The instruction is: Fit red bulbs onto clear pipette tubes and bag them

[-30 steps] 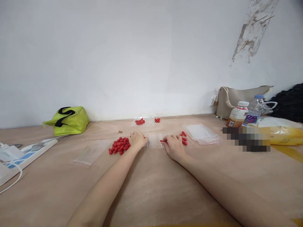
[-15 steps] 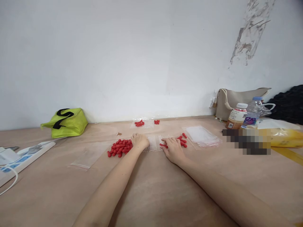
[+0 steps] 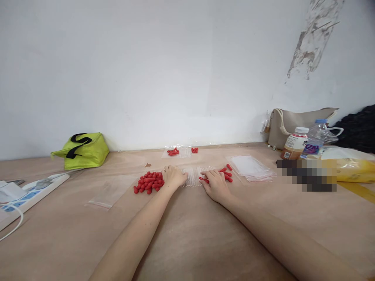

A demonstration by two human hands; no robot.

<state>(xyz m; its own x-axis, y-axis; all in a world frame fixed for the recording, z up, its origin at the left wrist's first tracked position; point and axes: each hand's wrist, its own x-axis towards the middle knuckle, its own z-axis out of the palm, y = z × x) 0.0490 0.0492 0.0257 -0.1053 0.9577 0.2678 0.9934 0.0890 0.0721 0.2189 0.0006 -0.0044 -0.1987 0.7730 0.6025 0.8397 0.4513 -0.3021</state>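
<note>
My left hand [image 3: 175, 176] rests at the right edge of a pile of red bulb-shaped rubber pieces [image 3: 149, 181]. Its thumb lies apart from the fingers, at the left end of a row of thin clear tubes [image 3: 191, 177]. No object shows in it, though its palm side is hidden. At the row's right end, my right hand [image 3: 216, 185] holds a red bulb piece [image 3: 204, 180] between thumb and fingers. Beyond its knuckles lies a smaller group of red bulb pieces [image 3: 228, 175], partly covered by the hand.
Behind lies a clear bag [image 3: 183, 152] with red pieces on and beside it. Flat clear bags lie right [image 3: 249, 168] and left [image 3: 107, 193]. A green bag [image 3: 88, 152] and power strip [image 3: 35, 199] stand left; bottles [image 3: 295, 143] and a beige bag [image 3: 275, 130] stand right.
The view has shifted very slightly. Both hands stay at nearly the same places, with the red bulb piece in the right fingers turned a little.
</note>
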